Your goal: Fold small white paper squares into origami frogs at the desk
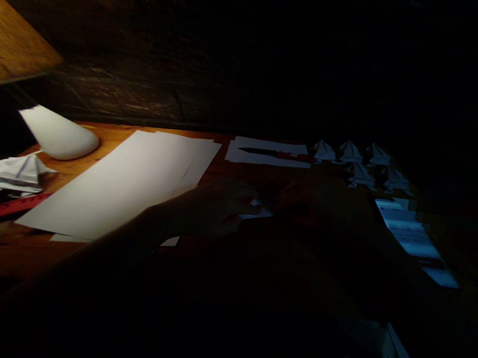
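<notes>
In deep shadow at the middle of the table, my left hand [229, 204] is closed on a small piece of folded white paper [259, 211]. My right hand [300, 202] meets it from the other side, its dim fingers curled at the paper's right end. Much of both hands and the paper's exact shape is lost in the dark. Left of my left hand lies a stack of white paper sheets [132, 188]. Beyond the hands, a knife with a dark blade and red handle [290, 156] rests on smaller paper pieces [270, 145].
Several folded paper figures [356, 174] stand at the back right, near a lit phone screen [411, 237]. At left are a lamp with a yellow shade [10, 43] and white base [60, 135], crumpled-looking folded paper [11, 172] and a red ruler [10, 207]. A dark wall rises behind.
</notes>
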`<state>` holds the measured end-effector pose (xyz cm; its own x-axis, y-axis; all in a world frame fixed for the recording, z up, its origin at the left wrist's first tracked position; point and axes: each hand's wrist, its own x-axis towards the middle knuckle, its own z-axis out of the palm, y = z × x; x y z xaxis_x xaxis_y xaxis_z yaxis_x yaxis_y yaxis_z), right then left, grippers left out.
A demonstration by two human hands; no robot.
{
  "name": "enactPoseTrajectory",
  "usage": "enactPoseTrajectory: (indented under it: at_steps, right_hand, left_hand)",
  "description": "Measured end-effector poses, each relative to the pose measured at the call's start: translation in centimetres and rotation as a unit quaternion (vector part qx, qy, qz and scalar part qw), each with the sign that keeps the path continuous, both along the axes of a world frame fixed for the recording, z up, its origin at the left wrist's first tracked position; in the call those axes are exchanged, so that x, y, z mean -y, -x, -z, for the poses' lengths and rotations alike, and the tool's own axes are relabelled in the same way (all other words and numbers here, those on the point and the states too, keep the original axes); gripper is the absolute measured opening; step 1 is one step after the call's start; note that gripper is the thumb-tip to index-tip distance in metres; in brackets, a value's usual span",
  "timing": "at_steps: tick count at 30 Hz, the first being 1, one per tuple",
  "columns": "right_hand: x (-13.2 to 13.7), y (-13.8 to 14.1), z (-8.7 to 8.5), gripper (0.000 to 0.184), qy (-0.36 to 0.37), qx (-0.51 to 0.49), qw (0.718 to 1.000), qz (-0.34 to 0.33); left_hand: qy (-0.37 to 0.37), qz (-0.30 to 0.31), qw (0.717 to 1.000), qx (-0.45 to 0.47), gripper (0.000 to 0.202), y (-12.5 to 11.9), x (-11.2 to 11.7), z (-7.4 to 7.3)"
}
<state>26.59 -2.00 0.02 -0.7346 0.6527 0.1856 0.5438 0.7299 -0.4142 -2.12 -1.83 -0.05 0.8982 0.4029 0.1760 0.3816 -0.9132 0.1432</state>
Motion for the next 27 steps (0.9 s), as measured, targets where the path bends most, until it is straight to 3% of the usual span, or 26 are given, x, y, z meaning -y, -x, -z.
enactPoseTrajectory:
  at_steps: [8,14,27]
  right_hand:
    - [0.36,0.37,-0.98,0.029,-0.014,0.013,0.999,-0.032]
    - [0.1,0.34,-0.6,0.037,0.006,-0.017,0.998,-0.061]
    - [0.15,0.15,-0.93,0.037,0.035,0.005,0.998,-0.045]
  left_hand:
    - [0.004,0.031,0.999,0.025,0.048,-0.33,0.25,-0.26]
    - [0.048,0.034,0.997,0.044,0.048,-0.43,0.29,-0.19]
    - [0.055,0.022,0.998,0.009,0.051,-0.26,0.32,-0.99]
